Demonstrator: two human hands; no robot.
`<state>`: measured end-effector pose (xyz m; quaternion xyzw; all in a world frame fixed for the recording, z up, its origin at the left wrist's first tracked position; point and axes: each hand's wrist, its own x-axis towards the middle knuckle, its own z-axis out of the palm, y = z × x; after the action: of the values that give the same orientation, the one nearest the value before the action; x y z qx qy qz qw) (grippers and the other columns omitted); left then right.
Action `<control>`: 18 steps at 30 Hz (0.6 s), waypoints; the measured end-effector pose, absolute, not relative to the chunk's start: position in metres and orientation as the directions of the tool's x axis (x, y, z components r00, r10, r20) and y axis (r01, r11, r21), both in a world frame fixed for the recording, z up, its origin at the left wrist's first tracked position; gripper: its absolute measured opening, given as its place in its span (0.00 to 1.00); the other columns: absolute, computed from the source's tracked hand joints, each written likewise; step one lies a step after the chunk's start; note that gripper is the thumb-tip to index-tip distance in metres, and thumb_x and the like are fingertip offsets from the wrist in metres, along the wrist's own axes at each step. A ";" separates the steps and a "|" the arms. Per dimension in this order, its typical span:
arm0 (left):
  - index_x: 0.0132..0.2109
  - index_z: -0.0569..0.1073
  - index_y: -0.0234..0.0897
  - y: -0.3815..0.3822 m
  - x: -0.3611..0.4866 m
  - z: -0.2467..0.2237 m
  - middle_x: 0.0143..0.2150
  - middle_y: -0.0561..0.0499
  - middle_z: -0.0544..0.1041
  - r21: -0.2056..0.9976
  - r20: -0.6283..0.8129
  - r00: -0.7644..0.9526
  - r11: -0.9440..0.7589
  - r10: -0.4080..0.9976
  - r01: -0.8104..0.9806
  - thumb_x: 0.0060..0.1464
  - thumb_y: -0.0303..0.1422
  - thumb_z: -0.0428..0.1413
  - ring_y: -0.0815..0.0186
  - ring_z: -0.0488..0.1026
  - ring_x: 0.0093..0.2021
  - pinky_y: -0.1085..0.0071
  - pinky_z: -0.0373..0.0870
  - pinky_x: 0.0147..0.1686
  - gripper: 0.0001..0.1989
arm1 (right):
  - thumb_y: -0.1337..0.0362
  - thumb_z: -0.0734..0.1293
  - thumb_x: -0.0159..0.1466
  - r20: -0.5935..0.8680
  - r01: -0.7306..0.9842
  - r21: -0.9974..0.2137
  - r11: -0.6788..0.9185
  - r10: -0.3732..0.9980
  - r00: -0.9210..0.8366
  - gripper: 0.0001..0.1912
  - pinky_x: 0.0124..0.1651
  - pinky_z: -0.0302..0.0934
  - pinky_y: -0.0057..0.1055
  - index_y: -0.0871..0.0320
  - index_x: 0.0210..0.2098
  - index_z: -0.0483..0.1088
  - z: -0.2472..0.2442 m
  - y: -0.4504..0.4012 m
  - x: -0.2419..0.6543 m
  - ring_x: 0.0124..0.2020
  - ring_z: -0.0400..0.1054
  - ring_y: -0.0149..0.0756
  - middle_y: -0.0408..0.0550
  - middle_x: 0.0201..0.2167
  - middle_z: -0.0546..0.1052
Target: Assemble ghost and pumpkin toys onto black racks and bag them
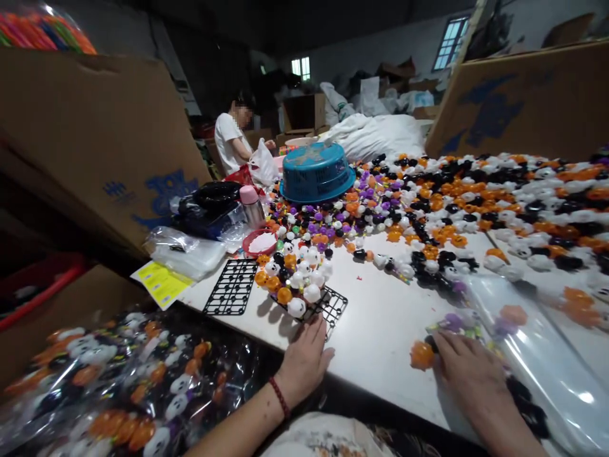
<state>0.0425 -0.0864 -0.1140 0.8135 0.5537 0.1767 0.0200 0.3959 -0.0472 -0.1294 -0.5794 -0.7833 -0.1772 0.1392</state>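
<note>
My left hand, with a dark red bead bracelet, lies at the near edge of a black plastic grid. Its fingers are stretched out over the grid. White, orange and black figure pieces stand clustered on that grid. On the right, my right hand curls over a few small pieces beside an orange one; its fingertips are partly hidden, so the grip cannot be made out. Another black grid lies bare to the left of the cluster.
Heaped pieces cover the table's back and right. A blue basket, pink-capped bottle, red dish and clear bags surround the work area. Bagged pieces lie lower left. A person sits beyond.
</note>
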 end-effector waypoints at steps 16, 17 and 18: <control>0.66 0.59 0.27 -0.066 0.057 -0.112 0.69 0.33 0.59 0.257 0.216 0.393 -0.440 0.894 0.860 0.64 0.39 0.48 0.51 0.59 0.68 0.54 0.64 0.63 0.28 | 0.61 0.57 0.67 0.199 0.855 -0.488 0.174 0.976 -0.085 0.15 0.33 0.59 0.35 0.56 0.51 0.64 -0.080 -0.026 0.321 0.29 0.69 0.41 0.53 0.33 0.76; 0.66 0.59 0.29 -0.063 0.058 -0.114 0.69 0.34 0.59 0.268 0.232 0.400 -0.454 0.887 0.850 0.65 0.39 0.47 0.51 0.58 0.69 0.54 0.64 0.63 0.28 | 0.61 0.56 0.67 0.166 0.795 -0.584 0.165 0.983 -0.082 0.16 0.33 0.60 0.34 0.57 0.53 0.62 -0.077 -0.026 0.312 0.28 0.70 0.40 0.50 0.32 0.76; 0.67 0.58 0.30 -0.060 0.059 -0.116 0.69 0.35 0.59 0.275 0.246 0.404 -0.463 0.881 0.843 0.65 0.39 0.47 0.52 0.58 0.69 0.54 0.64 0.63 0.27 | 0.61 0.57 0.67 0.151 0.731 -0.663 0.164 0.985 -0.083 0.18 0.34 0.61 0.34 0.58 0.54 0.61 -0.076 -0.026 0.303 0.29 0.70 0.39 0.48 0.31 0.76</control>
<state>0.0589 -0.0603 -0.1159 0.8361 0.5154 0.1801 0.0534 0.3034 -0.0260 -0.0755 -0.6096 -0.7037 0.2158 0.2943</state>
